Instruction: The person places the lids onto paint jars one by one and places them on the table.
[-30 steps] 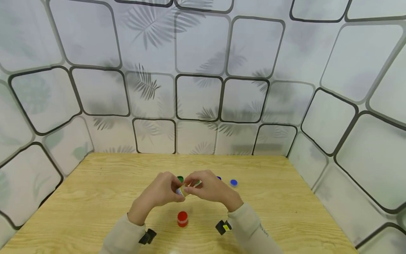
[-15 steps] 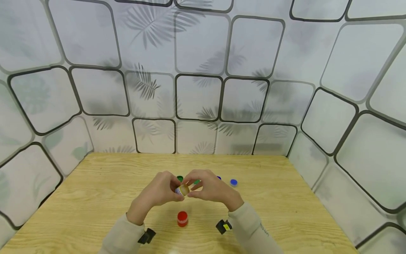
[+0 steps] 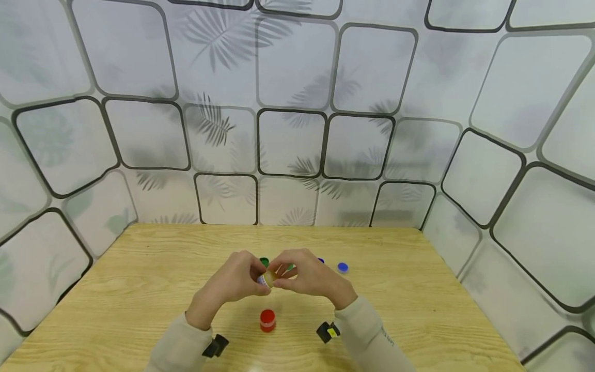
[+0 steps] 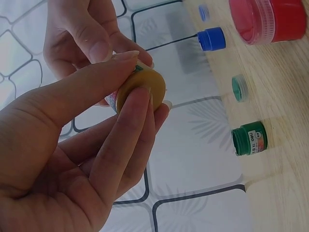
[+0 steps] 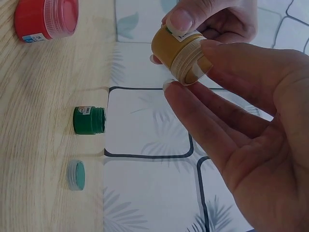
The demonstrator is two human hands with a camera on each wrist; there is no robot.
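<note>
Left hand (image 3: 236,279) gripped the yellow paint jar (image 5: 167,46), right hand (image 3: 307,271) pinched its clear lid (image 5: 187,60), and one sudden jerk could have splashed the bench (image 3: 139,289) below them!

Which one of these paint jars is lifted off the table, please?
The yellow jar: the left hand grips it, the right hand at its clear lid. The red, green and blue jars stand on the table.

Soft, even light fills the head view — faint glare low on the table (image 3: 116,289). Both wrist views look dimmer, greyer.
</note>
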